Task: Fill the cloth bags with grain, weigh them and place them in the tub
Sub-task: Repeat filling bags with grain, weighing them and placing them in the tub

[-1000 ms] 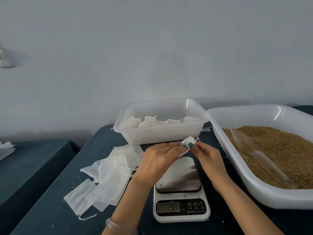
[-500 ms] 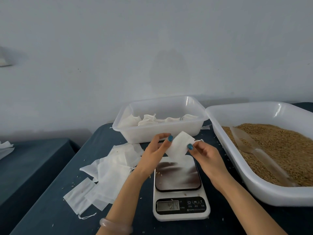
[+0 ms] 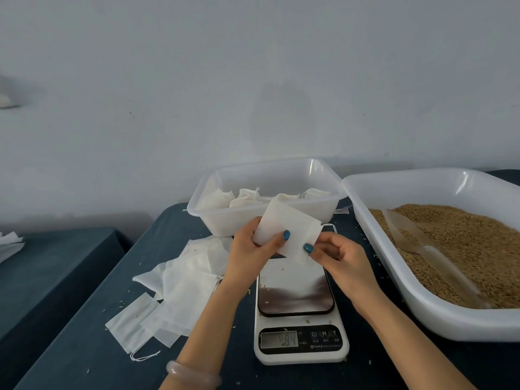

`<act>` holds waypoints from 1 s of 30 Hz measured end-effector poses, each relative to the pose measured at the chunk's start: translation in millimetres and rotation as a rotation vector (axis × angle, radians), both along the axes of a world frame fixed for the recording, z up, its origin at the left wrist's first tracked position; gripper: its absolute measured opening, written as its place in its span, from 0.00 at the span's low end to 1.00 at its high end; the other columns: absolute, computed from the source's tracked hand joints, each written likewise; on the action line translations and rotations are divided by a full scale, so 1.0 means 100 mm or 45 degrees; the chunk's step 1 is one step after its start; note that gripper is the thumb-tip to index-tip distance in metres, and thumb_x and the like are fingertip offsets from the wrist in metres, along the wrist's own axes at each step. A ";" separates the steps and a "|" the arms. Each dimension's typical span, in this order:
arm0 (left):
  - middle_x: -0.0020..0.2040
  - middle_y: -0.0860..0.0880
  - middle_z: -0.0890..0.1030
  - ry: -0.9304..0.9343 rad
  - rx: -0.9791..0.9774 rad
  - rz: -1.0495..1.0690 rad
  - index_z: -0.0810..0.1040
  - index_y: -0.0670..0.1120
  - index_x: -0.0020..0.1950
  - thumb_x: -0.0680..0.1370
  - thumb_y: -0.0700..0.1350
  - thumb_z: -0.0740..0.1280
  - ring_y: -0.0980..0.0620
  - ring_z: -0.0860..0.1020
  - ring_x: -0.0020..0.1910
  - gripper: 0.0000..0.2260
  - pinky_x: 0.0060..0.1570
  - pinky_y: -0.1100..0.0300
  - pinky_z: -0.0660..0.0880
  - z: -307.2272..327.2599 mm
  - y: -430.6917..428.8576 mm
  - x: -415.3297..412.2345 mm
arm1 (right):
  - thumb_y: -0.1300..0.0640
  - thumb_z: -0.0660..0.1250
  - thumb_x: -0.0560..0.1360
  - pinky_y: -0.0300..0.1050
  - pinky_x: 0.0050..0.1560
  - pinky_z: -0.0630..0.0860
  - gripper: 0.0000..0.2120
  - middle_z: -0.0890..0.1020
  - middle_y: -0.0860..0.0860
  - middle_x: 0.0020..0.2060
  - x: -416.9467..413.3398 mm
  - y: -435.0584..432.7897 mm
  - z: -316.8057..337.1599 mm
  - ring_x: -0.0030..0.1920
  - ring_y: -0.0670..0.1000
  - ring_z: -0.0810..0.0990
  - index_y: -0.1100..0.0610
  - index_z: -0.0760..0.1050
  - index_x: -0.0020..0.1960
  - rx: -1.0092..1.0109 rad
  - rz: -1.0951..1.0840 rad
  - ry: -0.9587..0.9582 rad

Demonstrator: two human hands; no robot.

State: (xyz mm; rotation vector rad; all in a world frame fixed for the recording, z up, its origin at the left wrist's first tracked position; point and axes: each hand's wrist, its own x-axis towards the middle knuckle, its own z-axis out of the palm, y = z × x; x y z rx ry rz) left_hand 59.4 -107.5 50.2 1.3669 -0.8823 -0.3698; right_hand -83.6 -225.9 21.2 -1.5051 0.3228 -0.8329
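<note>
A pale bracelet (image 3: 191,374) circled the left wrist at the near edge of the dark table (image 3: 84,347). Directly beneath the grip sat a kitchen scale (image 3: 295,294), its shiny platter bare but for a few stray kernels. Its display (image 3: 278,339) was lit, though the digits were too blurred to read with confidence.

Above the platter, the left hand (image 3: 247,249) and right hand (image 3: 337,257) together held one empty cloth bag (image 3: 287,220), flat, tilted and clear of the scale. The left thumb was clamped on the bag's face, with the fingers curled behind it. The right thumb and fingers pinched its lower right edge. A drawstring (image 3: 332,226) trailed from the bag's right side, which put the mouth toward the right hand.

Left of the grip and lower lay a loose heap of empty bags (image 3: 180,282). To the right, well apart from the held bag, stood the large tray (image 3: 439,319) of grain (image 3: 464,243). A clear scoop (image 3: 416,243) lay on the grain, its narrow end nearer the person.

The coming fill turned on that layout. Grain and scoop lay on the right hand's side, the same side as the bag's mouth, which would leave the left hand to hold the bag open.

Just beyond the grip, the tub (image 3: 225,220) held several filled bags (image 3: 247,195), partly behind the raised bag's top corner.
</note>
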 end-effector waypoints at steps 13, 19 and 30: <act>0.47 0.51 0.86 0.021 0.055 0.004 0.80 0.47 0.53 0.73 0.42 0.76 0.51 0.85 0.47 0.10 0.42 0.59 0.81 -0.02 0.02 0.07 | 0.53 0.77 0.67 0.29 0.34 0.71 0.22 0.74 0.63 0.31 0.01 -0.06 -0.03 0.32 0.44 0.76 0.56 0.62 0.33 -0.210 -0.286 0.017; 0.52 0.53 0.84 -0.063 0.178 -0.052 0.79 0.51 0.57 0.66 0.51 0.80 0.54 0.82 0.54 0.22 0.48 0.57 0.81 -0.05 0.02 0.03 | 0.54 0.78 0.67 0.45 0.36 0.74 0.21 0.81 0.53 0.32 0.02 -0.02 -0.07 0.34 0.44 0.80 0.52 0.64 0.32 -0.345 -0.201 0.091; 0.45 0.50 0.86 -0.090 0.178 -0.034 0.84 0.51 0.47 0.63 0.57 0.80 0.49 0.84 0.48 0.18 0.47 0.51 0.82 -0.09 -0.01 0.01 | 0.57 0.78 0.67 0.32 0.35 0.72 0.16 0.83 0.50 0.34 0.03 0.01 -0.07 0.36 0.43 0.81 0.51 0.69 0.35 -0.397 -0.221 0.040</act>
